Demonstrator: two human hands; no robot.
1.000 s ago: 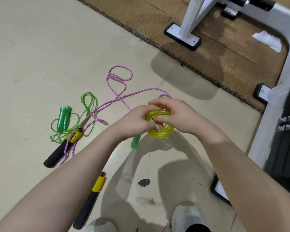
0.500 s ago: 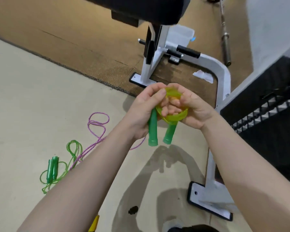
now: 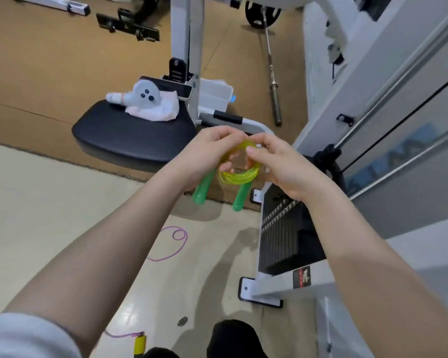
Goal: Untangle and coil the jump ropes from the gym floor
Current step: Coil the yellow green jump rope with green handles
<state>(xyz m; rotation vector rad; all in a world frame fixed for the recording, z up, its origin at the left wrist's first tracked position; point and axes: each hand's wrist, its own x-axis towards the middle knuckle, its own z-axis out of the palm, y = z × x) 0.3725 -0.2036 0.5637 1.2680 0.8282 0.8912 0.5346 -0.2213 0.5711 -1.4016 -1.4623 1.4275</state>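
Left hand (image 3: 204,153) and right hand (image 3: 282,164) pinching coiled yellow rope (image 3: 239,174), green handles (image 3: 202,188) half hidden, fingertips obscured

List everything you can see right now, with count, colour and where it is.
jump rope coil: one, yellow, held between both hands
rope handles: two, green, hanging below the coil
purple rope: one, on the floor, lower centre
yellow handle: one, bottom edge
bench pad: one, black, left of the hands
cloth: one, white, on the pad
barbell: one, grey, top right floor
weight stack: one, black, right
left hand: gripping the coil
right hand: pinching the coil
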